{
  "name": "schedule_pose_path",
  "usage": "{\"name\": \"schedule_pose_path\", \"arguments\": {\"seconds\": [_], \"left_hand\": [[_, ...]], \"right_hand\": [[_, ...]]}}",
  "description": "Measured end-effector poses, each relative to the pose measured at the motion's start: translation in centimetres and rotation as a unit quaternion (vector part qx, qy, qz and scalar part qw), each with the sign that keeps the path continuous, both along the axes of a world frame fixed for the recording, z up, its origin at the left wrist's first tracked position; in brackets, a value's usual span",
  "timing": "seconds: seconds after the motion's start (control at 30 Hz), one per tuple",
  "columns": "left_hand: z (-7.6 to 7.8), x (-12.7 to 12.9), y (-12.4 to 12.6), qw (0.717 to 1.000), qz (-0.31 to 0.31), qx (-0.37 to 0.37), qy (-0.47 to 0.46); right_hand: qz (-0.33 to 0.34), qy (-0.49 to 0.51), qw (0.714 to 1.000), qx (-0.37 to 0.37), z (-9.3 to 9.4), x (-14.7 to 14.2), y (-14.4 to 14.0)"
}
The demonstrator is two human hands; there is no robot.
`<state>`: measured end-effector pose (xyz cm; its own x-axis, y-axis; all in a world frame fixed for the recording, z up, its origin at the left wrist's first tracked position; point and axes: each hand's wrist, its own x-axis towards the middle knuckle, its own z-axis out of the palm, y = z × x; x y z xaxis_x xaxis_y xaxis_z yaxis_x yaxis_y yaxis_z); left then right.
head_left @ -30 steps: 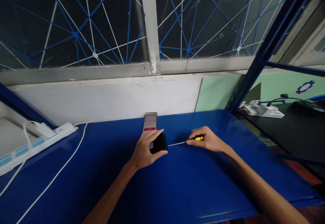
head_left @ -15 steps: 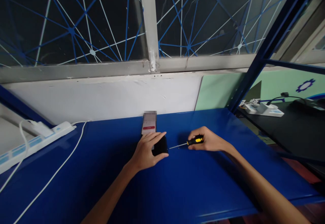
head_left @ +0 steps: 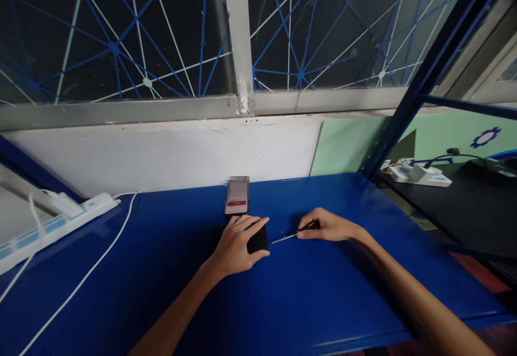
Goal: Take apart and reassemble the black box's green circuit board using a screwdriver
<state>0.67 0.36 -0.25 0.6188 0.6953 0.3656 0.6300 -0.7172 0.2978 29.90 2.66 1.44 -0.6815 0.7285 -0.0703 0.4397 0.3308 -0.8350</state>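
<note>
The left hand [head_left: 238, 243] lies over a small black device [head_left: 258, 239] on the blue worktop [head_left: 315, 302], fingers curled around its top and thumb pressed against its near edge, so that it is gripped and held down. Only the right end of the device shows past the fingers. The right hand [head_left: 329, 225] is closed around the handle of a screwdriver [head_left: 288, 235], most of the handle hidden under the fingers; the thin metal shaft runs left from it, low over the worktop, and its tip reaches the right side of the black device. Whether the tip is touching the device or just beside it cannot be told.

Just beyond the left hand, a phone [head_left: 237, 199] lies flat with its screen lit, showing a red bar. Far to the left, a white power strip [head_left: 48, 224] rests at the edge of the worktop, and a white cable [head_left: 86, 280] trails from it toward the near left. To the far right, on a separate black table [head_left: 476, 210], sits another white power strip [head_left: 418, 174] with a black cord plugged in.
</note>
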Motion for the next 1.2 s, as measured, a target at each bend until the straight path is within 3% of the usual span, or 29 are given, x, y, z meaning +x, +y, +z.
{"name": "schedule_pose_path", "arguments": {"seconds": [0.3, 0.73, 1.03, 1.2], "left_hand": [[0.0, 0.0, -0.1, 1.000, -0.001, -0.010, 0.007], [0.0, 0.0, -0.2, 1.000, -0.004, -0.001, 0.013], [0.1, 0.1, -0.3, 1.000, 0.000, -0.001, 0.021], [0.1, 0.0, -0.3, 1.000, 0.000, -0.001, 0.024]], "right_hand": [[-0.020, 0.045, 0.993, -0.108, -0.8, 0.0, 0.3], [-0.009, 0.010, 1.000, -0.019, -1.0, -0.3, 0.1], [-0.015, 0.018, 0.996, -0.091, -1.1, -0.2, 0.3], [0.007, -0.006, 0.999, -0.052, -1.0, 0.1, 0.4]]}}
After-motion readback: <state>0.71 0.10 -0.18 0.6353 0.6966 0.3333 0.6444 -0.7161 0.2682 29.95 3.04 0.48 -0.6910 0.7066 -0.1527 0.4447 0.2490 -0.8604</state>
